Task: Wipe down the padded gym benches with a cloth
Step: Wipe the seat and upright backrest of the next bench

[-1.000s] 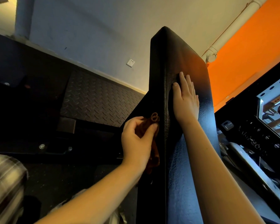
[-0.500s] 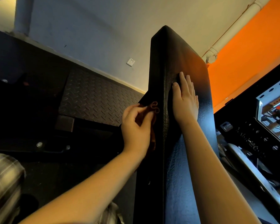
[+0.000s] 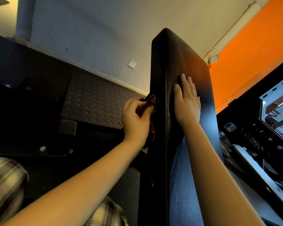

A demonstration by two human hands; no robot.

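A: At the left edge of the black bench pad [image 3: 178,62], left hand [image 3: 136,121] pinches a bunched brown cloth [image 3: 152,103] against the pad's side.
B: Right hand?
A: Just right of that grip. Right hand [image 3: 186,103] lies flat on the pad's face, fingers straight, holding nothing.
B: Cloth?
A: Between left fingers and pad edge, tail hanging below the palm.
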